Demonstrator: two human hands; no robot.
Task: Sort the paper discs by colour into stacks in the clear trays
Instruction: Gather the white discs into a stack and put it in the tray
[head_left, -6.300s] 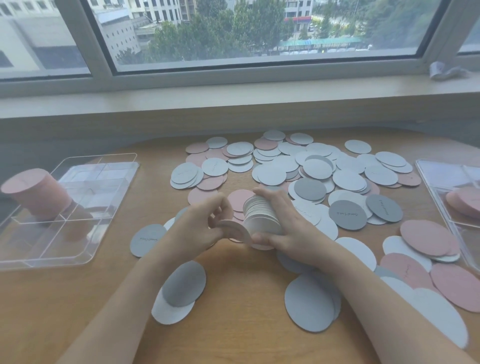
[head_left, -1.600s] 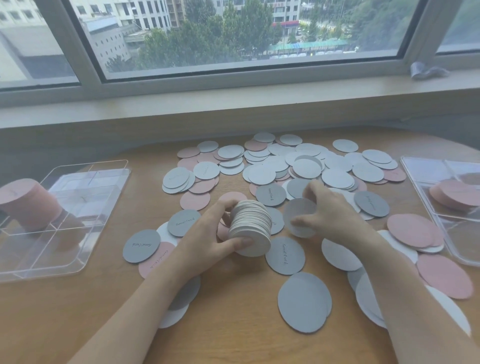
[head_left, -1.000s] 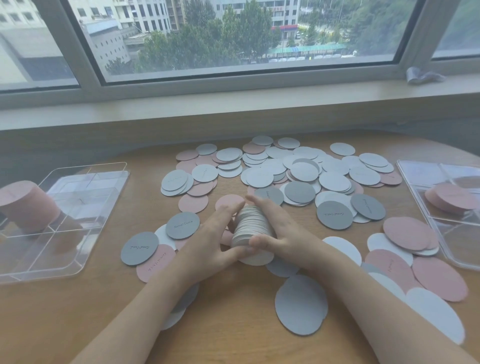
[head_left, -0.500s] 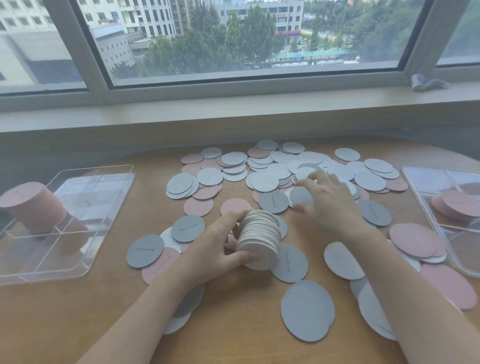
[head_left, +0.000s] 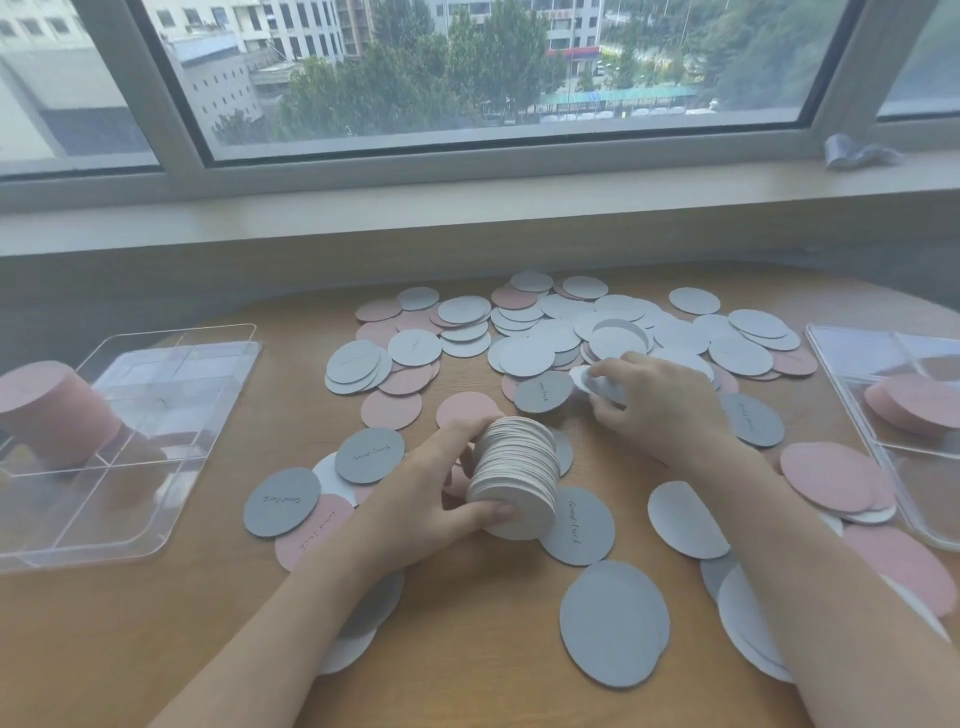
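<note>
Wooden tabletop (head_left: 467, 675) under a big window (head_left: 493, 67), grey sill behind it, buildings and trees outside. Our left hand (head_left: 415, 499) is wrapped around a thick stack of white discs (head_left: 514, 478), tilted on its side. Just beyond it, our right hand (head_left: 660, 405) pinches 1 white disc (head_left: 592, 382) off the loose pile (head_left: 597, 332). Clear trays sit on both sides: left tray (head_left: 171, 530) holds a pink stack (head_left: 52, 410), right tray (head_left: 836, 358) has pink ones too.

Paper discs (head_left: 525, 356): matt, smooth. Trays (head_left: 135, 535): clear glossy plastic. Table (head_left: 467, 649): smooth wood with a satin sheen. Window frame (head_left: 467, 166): smooth, matt.
</note>
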